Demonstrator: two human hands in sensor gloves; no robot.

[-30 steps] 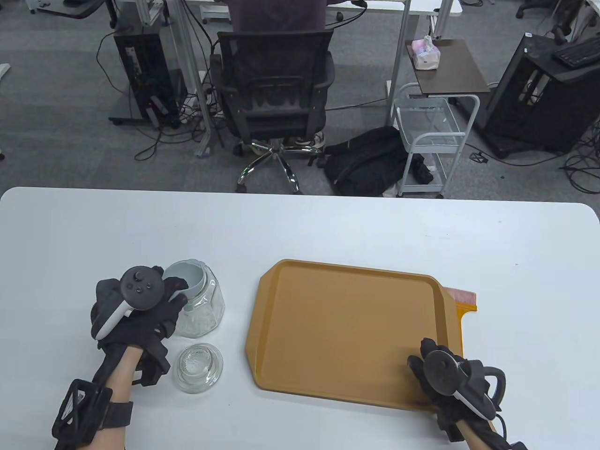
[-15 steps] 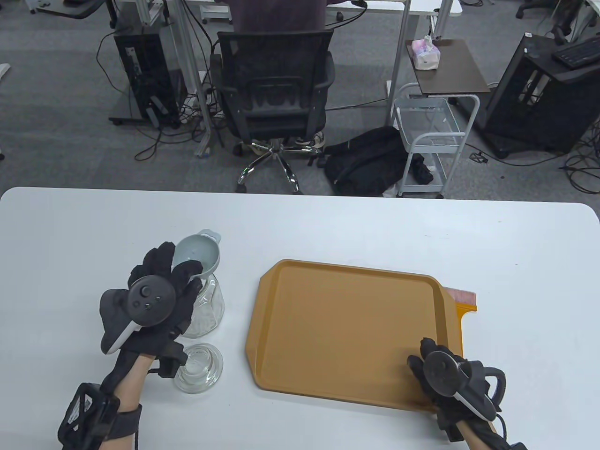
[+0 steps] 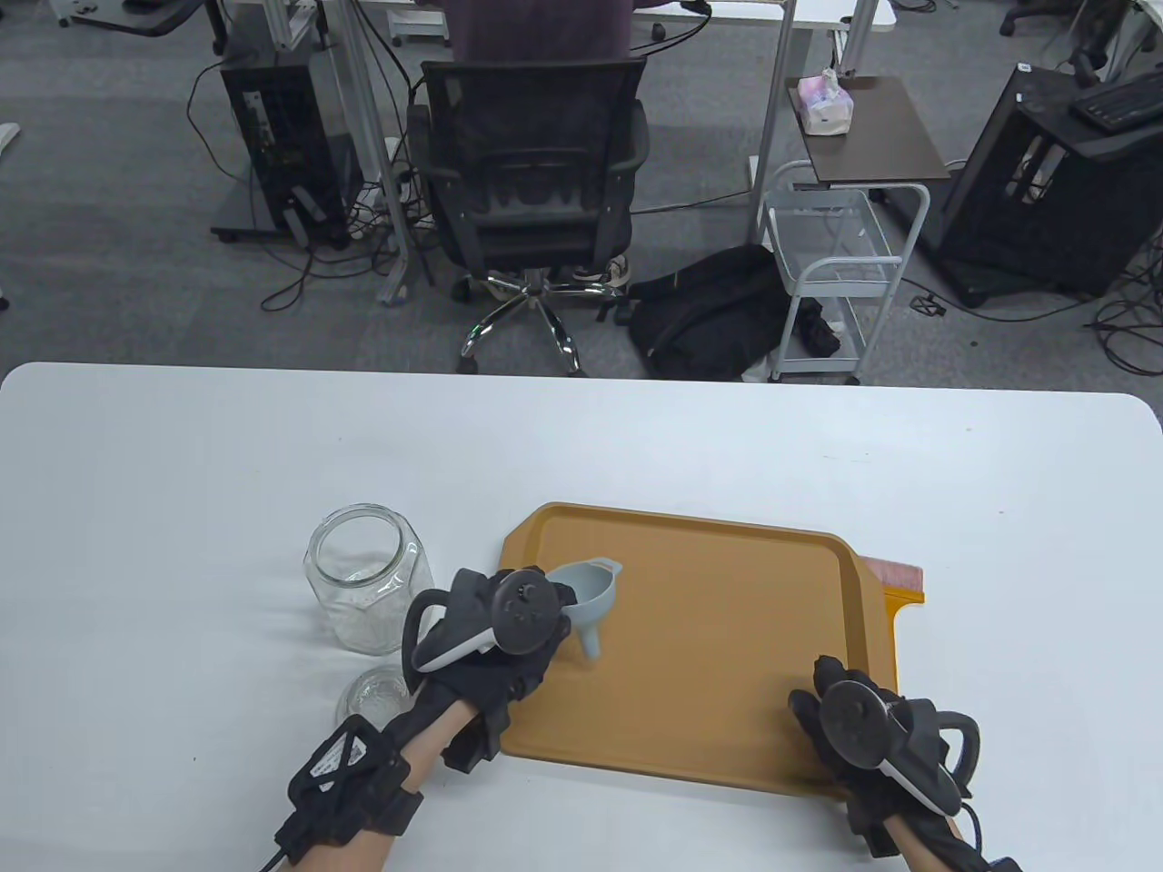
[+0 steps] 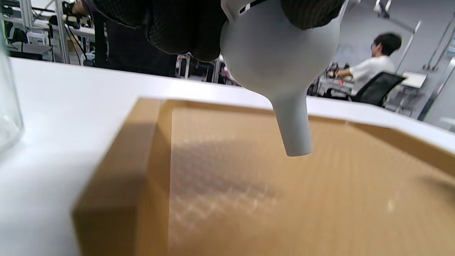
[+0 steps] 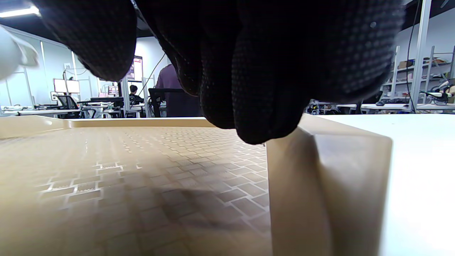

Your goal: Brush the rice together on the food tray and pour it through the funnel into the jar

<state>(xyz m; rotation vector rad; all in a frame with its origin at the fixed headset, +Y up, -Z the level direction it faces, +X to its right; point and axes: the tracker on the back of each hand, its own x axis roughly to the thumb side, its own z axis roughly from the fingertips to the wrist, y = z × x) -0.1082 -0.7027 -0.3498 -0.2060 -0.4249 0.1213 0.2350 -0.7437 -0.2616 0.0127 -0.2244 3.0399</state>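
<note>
My left hand (image 3: 556, 607) grips the pale blue funnel (image 3: 592, 592) and holds it tilted above the left part of the orange food tray (image 3: 709, 654), spout pointing down at the tray floor. In the left wrist view the funnel (image 4: 280, 67) hangs from my gloved fingers (image 4: 185, 32) over the tray (image 4: 249, 199). The open glass jar (image 3: 368, 581) stands left of the tray with white rice in it. My right hand (image 3: 822, 698) sits on the tray's near right corner, fingers (image 5: 263, 106) curled down at the rim of the tray (image 5: 142, 160). I see no rice on the tray floor.
The jar's glass lid (image 3: 371, 698) lies on the table just in front of the jar, partly under my left wrist. A brush (image 3: 898, 581) pokes out from behind the tray's right edge. An office chair (image 3: 531, 191) stands beyond the table's far edge.
My left hand has lifted the funnel out of the jar's mouth and carried it right, over the tray. The jar now stands open. The right hand has not moved.
</note>
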